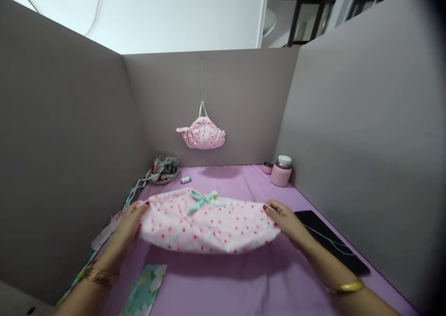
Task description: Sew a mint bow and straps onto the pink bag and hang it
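A pink dotted piece of fabric [223,230] with a mint-green bow [205,200] at its top edge is stretched sideways above the purple cloth. My left hand [130,223] is closed on its left end, slightly smeared by motion. At the right end, my right hand [282,218] pinches the fabric between thumb and fingers. On the table by my left forearm lies a green floral fabric strip [148,286]. Whether the dotted piece is a finished bag or garment, I cannot tell.
A similar dotted fabric pouch [203,134] hangs by a string against the grey back panel [244,97]. A basket of sewing bits [165,171] stands back left, near a small white item [186,180]. Right are a pink jar [281,172], a small pink cup [267,167] and a black flat tablet-like slab [331,241].
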Motion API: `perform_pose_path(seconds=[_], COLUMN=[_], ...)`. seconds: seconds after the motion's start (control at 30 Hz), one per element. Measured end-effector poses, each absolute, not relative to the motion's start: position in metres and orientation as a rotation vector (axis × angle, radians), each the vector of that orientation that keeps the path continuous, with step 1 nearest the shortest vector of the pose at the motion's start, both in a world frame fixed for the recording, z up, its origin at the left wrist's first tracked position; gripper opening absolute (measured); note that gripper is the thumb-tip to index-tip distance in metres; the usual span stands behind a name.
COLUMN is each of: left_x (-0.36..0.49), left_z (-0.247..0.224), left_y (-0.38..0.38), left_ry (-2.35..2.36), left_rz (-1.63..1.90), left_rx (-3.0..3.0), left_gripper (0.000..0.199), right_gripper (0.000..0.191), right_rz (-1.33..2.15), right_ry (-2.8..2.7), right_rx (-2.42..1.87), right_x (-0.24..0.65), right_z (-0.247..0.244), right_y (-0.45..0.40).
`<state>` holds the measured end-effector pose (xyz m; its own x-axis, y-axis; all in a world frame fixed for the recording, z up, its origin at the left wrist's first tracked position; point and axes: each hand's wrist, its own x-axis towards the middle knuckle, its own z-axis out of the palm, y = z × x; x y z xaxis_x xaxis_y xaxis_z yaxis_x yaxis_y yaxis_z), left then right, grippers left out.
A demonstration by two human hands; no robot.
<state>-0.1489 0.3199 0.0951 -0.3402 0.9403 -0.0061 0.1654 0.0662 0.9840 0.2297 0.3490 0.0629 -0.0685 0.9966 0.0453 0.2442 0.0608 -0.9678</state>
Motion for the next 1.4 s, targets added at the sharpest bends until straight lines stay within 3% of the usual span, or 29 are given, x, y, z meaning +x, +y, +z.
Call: perform_pose_path(seconds=[0.13, 0.23, 0.33, 0.43, 0.6, 0.67, 0.8, 0.97, 1.17, 1.4], left_x=[-0.174, -0.191, -0.181, -0.134, -0.068, -0.072, -0.097, -0.093, -0.082, -0.07], left_z=[0.127, 0.111, 0.08, 0.059, 0.028, 0.02, 0.038, 0.072, 0.049, 0.033], left_y=[0.298, 0.268, 0.245, 0.234, 0.224, 0.219, 0.229, 0.308, 0.401, 0.426], left_ry=[1.541, 1.655, 1.962, 1.954, 1.518, 1.448, 1.399, 1.782, 1.786, 1.418], left_rz=[1.47, 1.276, 1.264, 1.159, 0.289, 0.043, 0.285, 0.532, 0.21, 0.033], left_rx=[1.076, 1.195, 1.665, 2.088, 2.563, 2.521, 2.323, 2.062, 1.822, 1.66], left_gripper=[0.027, 0.038, 0.052, 0.044, 0.052, 0.043, 0.033, 0.037, 0.033, 0.021], right_gripper=[0.031, 0.031, 0.029, 0.031, 0.056, 0.059, 0.028, 0.021, 0.021, 0.018], right_rz=[1.094, 1.076, 0.711, 0.424, 0.57, 0.636, 0.642, 0.572, 0.825, 1.528], right_ry=[-1.414, -1.507, -1.637, -1.794, -2.426, -2.571, -2.405, -2.265, -2.341, -2.398], right_rx=[-1.273, -1.362, -1.475, -1.411, -1.226, -1.165, -1.171, -1.418, -1.668, -1.557], right_x=[0.251, 0.268, 0.263, 0.228, 0.18, 0.185, 0.2, 0.171, 0.13, 0.136], right_z=[0.092, 0.087, 0.071, 0.06, 0.038, 0.031, 0.04, 0.064, 0.049, 0.035], right_y=[0.351, 0.338, 0.32, 0.297, 0.259, 0.252, 0.267, 0.347, 0.433, 0.45])
